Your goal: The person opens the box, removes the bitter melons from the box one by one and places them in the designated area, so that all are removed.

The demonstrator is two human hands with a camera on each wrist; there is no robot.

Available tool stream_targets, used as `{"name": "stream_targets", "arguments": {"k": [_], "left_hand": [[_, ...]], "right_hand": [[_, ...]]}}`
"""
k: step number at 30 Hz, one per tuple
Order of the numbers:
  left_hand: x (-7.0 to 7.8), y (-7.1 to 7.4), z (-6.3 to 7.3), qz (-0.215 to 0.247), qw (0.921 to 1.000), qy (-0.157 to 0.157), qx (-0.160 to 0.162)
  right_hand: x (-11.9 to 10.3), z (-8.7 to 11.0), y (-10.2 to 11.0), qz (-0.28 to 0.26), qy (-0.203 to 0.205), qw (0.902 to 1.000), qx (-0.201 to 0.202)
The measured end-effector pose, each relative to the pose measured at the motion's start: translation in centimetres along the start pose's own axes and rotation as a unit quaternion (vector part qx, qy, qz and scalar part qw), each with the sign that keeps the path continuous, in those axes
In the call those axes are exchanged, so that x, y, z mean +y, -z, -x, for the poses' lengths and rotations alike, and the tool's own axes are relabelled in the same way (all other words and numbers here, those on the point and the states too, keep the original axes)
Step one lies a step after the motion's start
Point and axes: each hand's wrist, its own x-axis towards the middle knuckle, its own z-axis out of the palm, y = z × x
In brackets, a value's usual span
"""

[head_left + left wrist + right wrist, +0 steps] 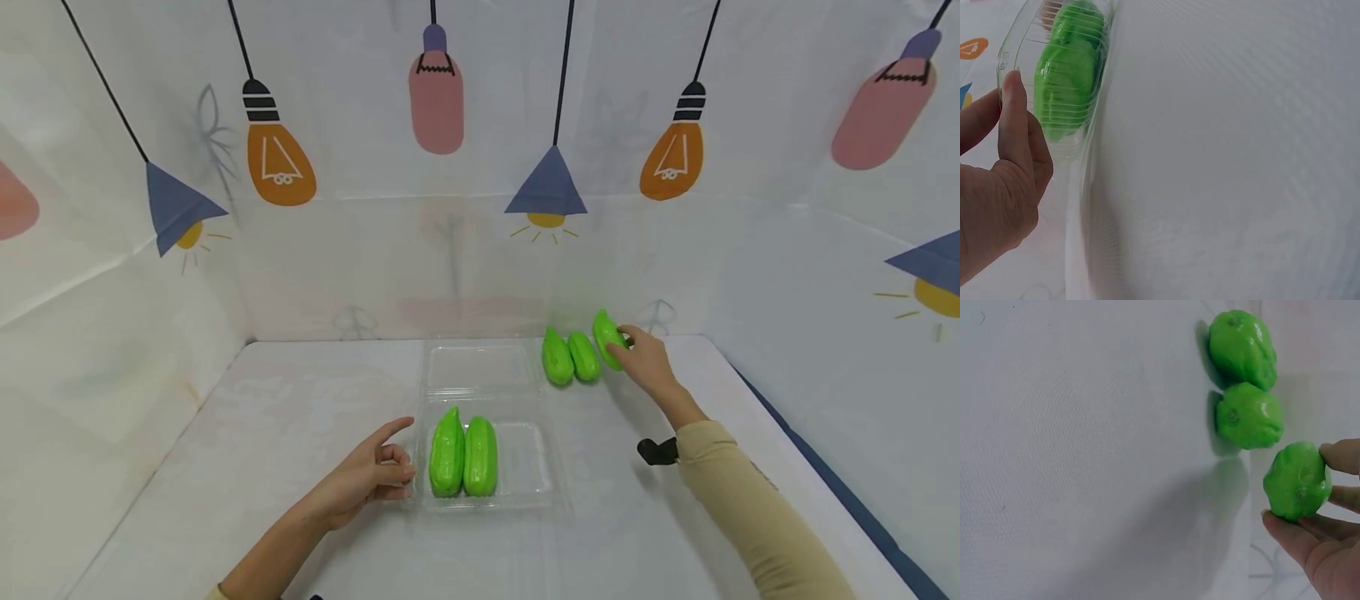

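Note:
My right hand point(643, 358) grips a bright green bitter melon point(606, 333) between thumb and fingers, tilted above the table's back edge. Two more lie side by side just to its left, a long bitter melon point(557, 358) and a shorter bitter melon point(582, 357). A clear plastic clamshell box point(553, 467) stands unfolded at the middle, with two bitter melons point(481, 458) upright in its left part. At the box's left wall is my left hand point(371, 475), one finger stretched out, the others loosely bent. In the left wrist view its fingertips point(1014, 78) touch the box's rim.
The box's clear lid point(480, 368) lies flat behind it, toward the back wall. White sheets printed with hanging lamps point(546, 187) enclose the white table point(315, 392) at the back and sides. A black wrist mount point(657, 452) sticks out from the right sleeve.

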Motion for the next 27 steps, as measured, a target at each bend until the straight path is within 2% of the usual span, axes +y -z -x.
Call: {"name": "stream_targets", "arguments": {"k": [9,20,27], "left_hand": [[0.0,0.1,-0.1,0.000,1.0000,-0.003,-0.006],[-0.3,0.2,-0.1,-0.002,1.0000,-0.006,-0.005],[-0.2,0.2,-0.1,-0.002,1.0000,-0.006,-0.007]], "right_hand": [[1.2,-0.1,-0.5,0.009,-0.008,0.9999,-0.002],[1.6,-0.3,-1.5,0.013,-0.030,0.9991,-0.028],[1.6,-0.4,-1.8,0.018,-0.035,0.9991,-0.016]]}}
